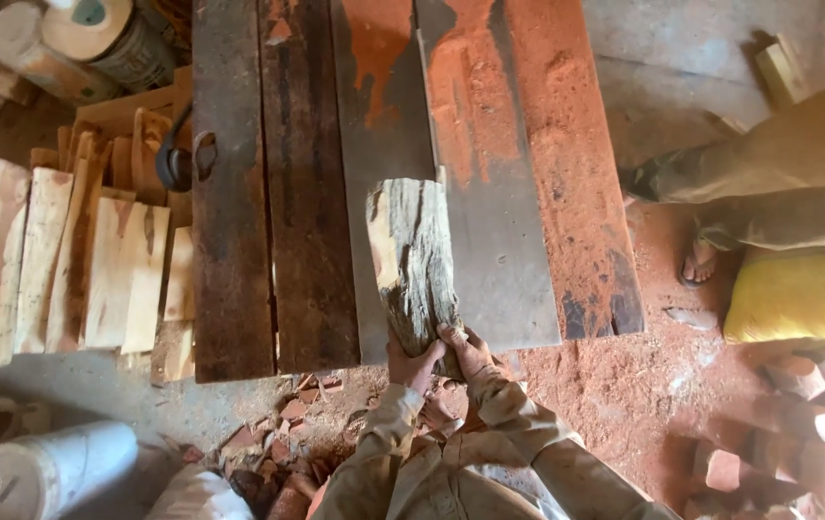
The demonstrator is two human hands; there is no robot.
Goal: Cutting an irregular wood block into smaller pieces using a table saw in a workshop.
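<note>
Both the left hand (410, 363) and the right hand (465, 349) close around the near end of a weathered wood block (412, 260) lying on the saw worktop (489, 241), apparently mid-feed, which likely calls for steady forward pressure.

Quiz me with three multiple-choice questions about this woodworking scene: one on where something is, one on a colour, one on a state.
1. Where does the rough log lie?
A. on the table saw bench
B. on the yellow sack
C. in the white bucket

2. What colour is the sawdust on the floor?
A. blue
B. reddish-orange
C. black

3. How is the log held?
A. by no hand
B. by one hand
C. by both hands

Answers: 1 A, it rests on the bench at the blade slot. 2 B, reddish powder covers the floor. 3 C, left hand and right hand grip its near end.
</note>
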